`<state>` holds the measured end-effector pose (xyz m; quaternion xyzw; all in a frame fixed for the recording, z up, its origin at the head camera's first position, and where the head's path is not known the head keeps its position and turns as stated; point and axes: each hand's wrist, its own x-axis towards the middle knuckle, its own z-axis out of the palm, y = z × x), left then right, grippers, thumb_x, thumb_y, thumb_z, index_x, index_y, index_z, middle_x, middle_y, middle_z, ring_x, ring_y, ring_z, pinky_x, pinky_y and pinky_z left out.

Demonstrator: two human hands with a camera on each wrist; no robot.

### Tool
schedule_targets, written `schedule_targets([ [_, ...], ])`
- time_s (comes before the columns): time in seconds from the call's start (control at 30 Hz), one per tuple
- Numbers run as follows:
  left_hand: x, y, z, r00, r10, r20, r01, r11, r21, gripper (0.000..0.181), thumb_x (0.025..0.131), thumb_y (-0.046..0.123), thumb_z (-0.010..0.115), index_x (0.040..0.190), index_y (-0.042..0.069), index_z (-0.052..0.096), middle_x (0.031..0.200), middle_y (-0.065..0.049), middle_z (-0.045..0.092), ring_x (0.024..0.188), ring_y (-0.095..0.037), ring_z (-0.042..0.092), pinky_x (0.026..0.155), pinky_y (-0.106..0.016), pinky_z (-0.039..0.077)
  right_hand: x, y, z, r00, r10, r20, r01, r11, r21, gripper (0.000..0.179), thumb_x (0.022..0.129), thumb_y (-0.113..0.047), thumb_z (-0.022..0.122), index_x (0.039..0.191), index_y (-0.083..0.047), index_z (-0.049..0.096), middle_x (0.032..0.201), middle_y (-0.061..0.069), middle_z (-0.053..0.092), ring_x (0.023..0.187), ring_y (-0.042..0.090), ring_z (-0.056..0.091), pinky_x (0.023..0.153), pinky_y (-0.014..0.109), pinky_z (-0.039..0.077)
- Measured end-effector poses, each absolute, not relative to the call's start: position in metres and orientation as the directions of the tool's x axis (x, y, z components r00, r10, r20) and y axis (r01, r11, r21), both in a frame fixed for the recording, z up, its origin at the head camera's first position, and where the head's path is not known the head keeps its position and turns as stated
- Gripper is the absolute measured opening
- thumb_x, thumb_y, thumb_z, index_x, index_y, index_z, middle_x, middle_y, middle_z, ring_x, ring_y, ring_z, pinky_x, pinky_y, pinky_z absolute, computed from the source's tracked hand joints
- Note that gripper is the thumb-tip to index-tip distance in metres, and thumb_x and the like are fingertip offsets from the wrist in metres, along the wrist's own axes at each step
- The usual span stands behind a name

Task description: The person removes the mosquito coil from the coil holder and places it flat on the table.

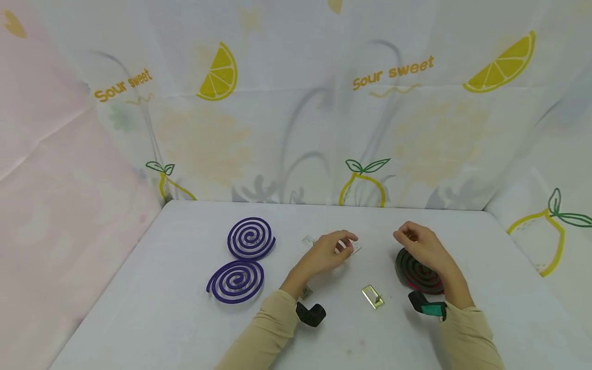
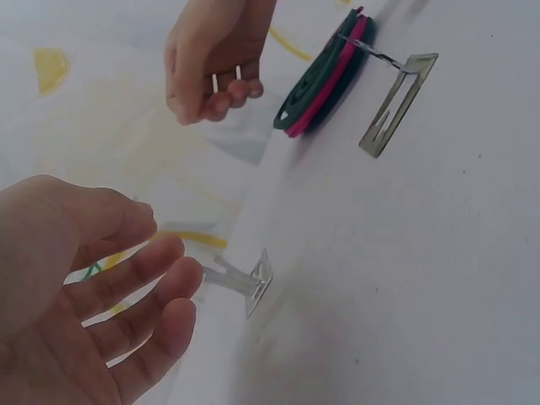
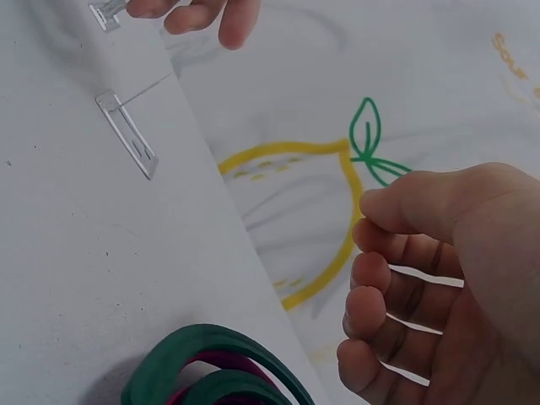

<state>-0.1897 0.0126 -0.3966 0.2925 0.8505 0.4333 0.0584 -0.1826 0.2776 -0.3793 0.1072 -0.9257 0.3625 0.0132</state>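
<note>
My left hand (image 1: 329, 252) hovers over the middle of the table with its fingers loosely bent and nothing in them. Just by its fingertips is a silver metal coil stand (image 2: 261, 283). Above a stack of dark green and red mosquito coils (image 1: 416, 272) hangs my right hand (image 1: 423, 249). Its fingers are loosely curled, the thumb close to the index finger, and no object shows between them in the right wrist view. A gold-coloured coil stand (image 1: 378, 299) with a raised prong lies between the two forearms.
Two purple-blue mosquito coils, a far one (image 1: 251, 238) and a near one (image 1: 237, 281), lie on the left of the white table (image 1: 139, 308). Another stand (image 1: 306, 292) is partly hidden by my left wrist. A printed cloth (image 1: 287, 103) rises behind the table.
</note>
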Motion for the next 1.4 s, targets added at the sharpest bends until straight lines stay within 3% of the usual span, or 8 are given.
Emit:
schedule_targets([
  [0.33,-0.191,-0.008,-0.394,-0.819,0.554,0.148,0.458,0.476,0.751,0.028,0.095,0.014,0.054,0.122,0.008,0.059,0.102,-0.005,0.065,0.091,-0.016,0.061,0.073,-0.019,0.048,-0.183,0.264,-0.379,-0.973,-0.212,0.093,-0.219,0.717,-0.662,0.03,0.097,-0.032,0.051,0.096,-0.003,0.06,0.091,0.014,0.061,0.077,0.014,0.053,0.063,0.025,0.044],
  [0.67,-0.191,-0.034,-0.392,-0.812,0.565,0.145,0.472,0.49,0.733,0.028,0.095,0.014,0.055,0.122,0.007,0.059,0.1,-0.004,0.064,0.088,-0.015,0.061,0.073,-0.021,0.049,-0.184,0.256,-0.381,-0.954,-0.269,0.129,-0.282,0.67,-0.686,0.024,0.099,-0.024,0.049,0.099,-0.001,0.059,0.08,0.003,0.053,0.071,0.009,0.053,0.061,0.023,0.047],
  [0.97,-0.188,-0.056,-0.388,-0.788,0.593,0.168,0.521,0.495,0.695,0.027,0.095,0.013,0.055,0.12,0.005,0.06,0.1,-0.004,0.063,0.087,-0.015,0.06,0.072,-0.021,0.049,-0.182,0.249,-0.38,-0.948,-0.281,0.151,-0.305,0.663,-0.684,0.019,0.098,-0.021,0.052,0.104,-0.003,0.056,0.086,0.009,0.057,0.074,0.017,0.056,0.061,0.021,0.047],
  [1.17,-0.187,-0.066,-0.387,-0.787,0.594,0.164,0.528,0.513,0.676,0.026,0.095,0.014,0.054,0.12,0.006,0.06,0.103,-0.003,0.063,0.088,-0.014,0.059,0.072,-0.021,0.049,-0.182,0.242,-0.381,-0.945,-0.295,0.145,-0.313,0.674,-0.67,0.02,0.097,-0.02,0.053,0.107,-0.003,0.056,0.089,0.009,0.059,0.075,0.015,0.054,0.06,0.022,0.045],
  [1.4,-0.182,-0.08,-0.381,-0.79,0.595,0.146,0.518,0.52,0.679,0.027,0.095,0.015,0.055,0.121,0.007,0.059,0.109,-0.009,0.064,0.092,-0.016,0.06,0.075,-0.023,0.05,-0.182,0.232,-0.382,-0.936,-0.319,0.152,-0.336,0.67,-0.662,0.018,0.096,-0.019,0.054,0.106,-0.004,0.057,0.091,0.006,0.061,0.076,0.014,0.053,0.061,0.022,0.044],
])
